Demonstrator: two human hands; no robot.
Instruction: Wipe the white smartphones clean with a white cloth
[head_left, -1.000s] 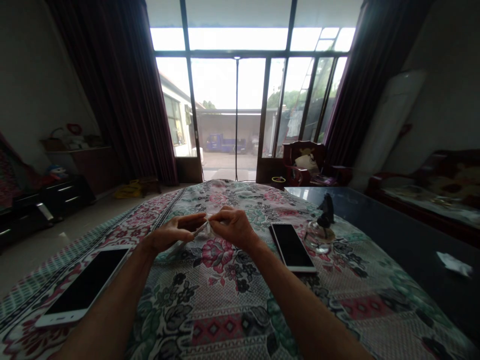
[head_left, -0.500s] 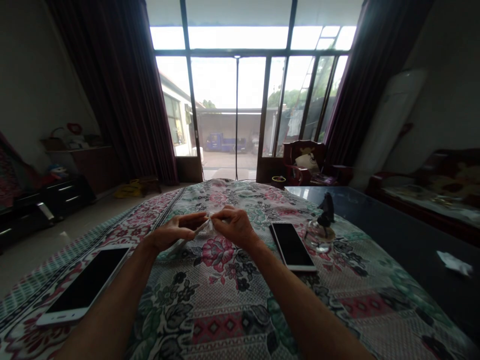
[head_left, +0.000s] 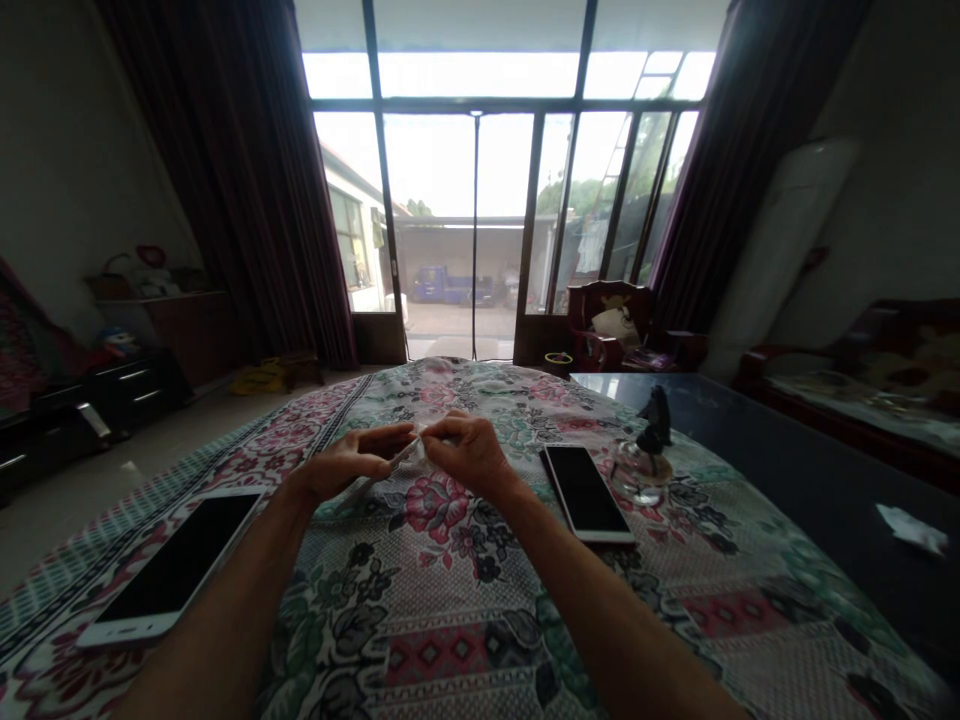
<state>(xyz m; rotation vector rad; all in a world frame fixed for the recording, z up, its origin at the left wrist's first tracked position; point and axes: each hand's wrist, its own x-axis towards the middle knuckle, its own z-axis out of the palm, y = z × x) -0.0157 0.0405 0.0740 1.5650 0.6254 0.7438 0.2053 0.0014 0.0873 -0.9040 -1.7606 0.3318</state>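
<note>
My hands meet above a floral quilted bedspread (head_left: 442, 590), pinching a small, thin whitish piece (head_left: 415, 448) between their fingertips. It looks like paper or film, but its exact material is too small to tell. My left hand (head_left: 349, 463) holds one side, and my right hand (head_left: 469, 455) holds the other. A white smartphone (head_left: 176, 565) lies face up below my left forearm. Another white smartphone (head_left: 586, 493) lies to the right of my right hand, its dark screen facing up.
To the right stands a dark glass-topped table (head_left: 787, 450), with a glass ornament (head_left: 643, 472) near its edge and crumpled white paper (head_left: 911, 528) on top. Beyond the bed are a carved wooden chair (head_left: 604, 325) and glass doors (head_left: 457, 200).
My hands stay almost in place, still pinching the small piece. The view has shifted very slightly.
</note>
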